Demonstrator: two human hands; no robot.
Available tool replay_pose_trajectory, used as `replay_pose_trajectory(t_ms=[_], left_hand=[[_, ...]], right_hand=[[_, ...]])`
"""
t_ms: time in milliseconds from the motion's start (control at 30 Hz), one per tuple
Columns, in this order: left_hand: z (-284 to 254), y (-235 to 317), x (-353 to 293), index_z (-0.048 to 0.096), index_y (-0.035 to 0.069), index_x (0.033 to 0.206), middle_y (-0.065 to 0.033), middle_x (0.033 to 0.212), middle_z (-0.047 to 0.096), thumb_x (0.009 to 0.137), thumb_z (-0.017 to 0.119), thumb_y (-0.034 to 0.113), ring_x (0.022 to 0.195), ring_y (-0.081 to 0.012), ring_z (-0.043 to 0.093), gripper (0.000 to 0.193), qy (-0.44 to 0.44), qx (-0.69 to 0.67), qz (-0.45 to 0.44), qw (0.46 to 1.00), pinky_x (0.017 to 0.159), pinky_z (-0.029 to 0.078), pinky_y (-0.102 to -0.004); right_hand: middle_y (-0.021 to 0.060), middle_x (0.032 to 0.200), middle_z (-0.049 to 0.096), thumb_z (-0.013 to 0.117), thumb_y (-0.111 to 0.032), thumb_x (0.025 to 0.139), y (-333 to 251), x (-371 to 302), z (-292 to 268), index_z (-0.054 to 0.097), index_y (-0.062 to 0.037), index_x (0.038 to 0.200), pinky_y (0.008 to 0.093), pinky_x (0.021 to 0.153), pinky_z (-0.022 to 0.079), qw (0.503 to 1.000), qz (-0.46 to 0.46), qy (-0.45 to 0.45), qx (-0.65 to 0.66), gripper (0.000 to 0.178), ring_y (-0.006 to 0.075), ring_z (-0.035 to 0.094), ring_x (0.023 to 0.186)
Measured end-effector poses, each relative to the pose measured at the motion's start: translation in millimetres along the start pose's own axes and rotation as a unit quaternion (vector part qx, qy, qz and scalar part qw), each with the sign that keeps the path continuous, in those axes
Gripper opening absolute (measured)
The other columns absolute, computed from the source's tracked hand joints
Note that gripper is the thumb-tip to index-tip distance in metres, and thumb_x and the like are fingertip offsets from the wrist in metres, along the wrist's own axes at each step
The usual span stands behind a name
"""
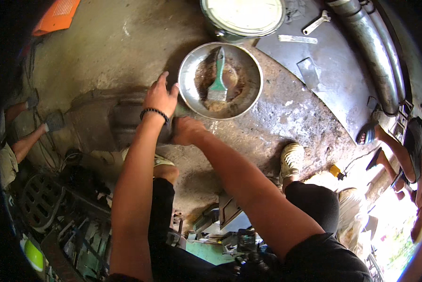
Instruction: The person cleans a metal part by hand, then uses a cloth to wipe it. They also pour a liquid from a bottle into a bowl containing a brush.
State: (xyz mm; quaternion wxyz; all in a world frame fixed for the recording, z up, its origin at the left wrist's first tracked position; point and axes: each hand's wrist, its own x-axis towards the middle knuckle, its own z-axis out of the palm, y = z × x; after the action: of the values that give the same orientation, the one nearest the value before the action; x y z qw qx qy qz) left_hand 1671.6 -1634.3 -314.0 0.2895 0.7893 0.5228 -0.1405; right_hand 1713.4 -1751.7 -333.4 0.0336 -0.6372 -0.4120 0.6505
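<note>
— Both hands work the dark metal part (126, 120) on the floor, just left of the steel bowl (220, 80): our left hand (160, 96) lies spread open, pressing it; our right hand (186, 130) is clenched against it.

— We'd best keep it pinned flat. Any packaging?

— Only a round white-lidded can (243, 16) beyond the bowl, and a green-handled brush (217, 80) inside the bowl.

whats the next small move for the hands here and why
Probably the right hand lifts off the dark metal part and reaches for the green brush. Both hands rest on that grimy part, the left hand flat on top, while the brush lies unused in the metal bowl just beyond.
</note>
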Motion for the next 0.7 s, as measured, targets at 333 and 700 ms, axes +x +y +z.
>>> replay_pose_trajectory(t_ms=[333, 700], left_hand=[[61.8, -23.1, 49.1, 0.046, 0.005, 0.133, -0.0201, 0.101, 0.068, 0.092, 0.054, 0.006, 0.082, -0.0273, 0.067, 0.042, -0.117, -0.185, 0.023, 0.976, 0.071, 0.053, -0.0393], [71.8, 112.9, 2.3, 0.053, 0.002, 0.127, -0.0147, 0.089, 0.068, 0.083, 0.057, 0.006, 0.08, -0.0213, 0.064, 0.045, -0.116, -0.216, 0.107, 0.964, 0.077, 0.051, -0.0341]], right_hand=[[0.0206, 0.122, 0.064, 0.069, -0.037, 0.075, 13.0, 5.7, 6.2, 0.069, -0.0008, 0.112, 0.0424, 0.096, 0.051, 0.999, -0.039, -0.017, -0.007, 0.051, 0.0321, 0.062, 0.115], [0.0151, 0.124, 0.065, 0.068, -0.037, 0.08, 29.4, -3.6, 22.4, 0.067, -0.0058, 0.113, 0.0439, 0.095, 0.051, 0.984, -0.118, 0.1, 0.083, 0.045, 0.0293, 0.064, 0.113]])
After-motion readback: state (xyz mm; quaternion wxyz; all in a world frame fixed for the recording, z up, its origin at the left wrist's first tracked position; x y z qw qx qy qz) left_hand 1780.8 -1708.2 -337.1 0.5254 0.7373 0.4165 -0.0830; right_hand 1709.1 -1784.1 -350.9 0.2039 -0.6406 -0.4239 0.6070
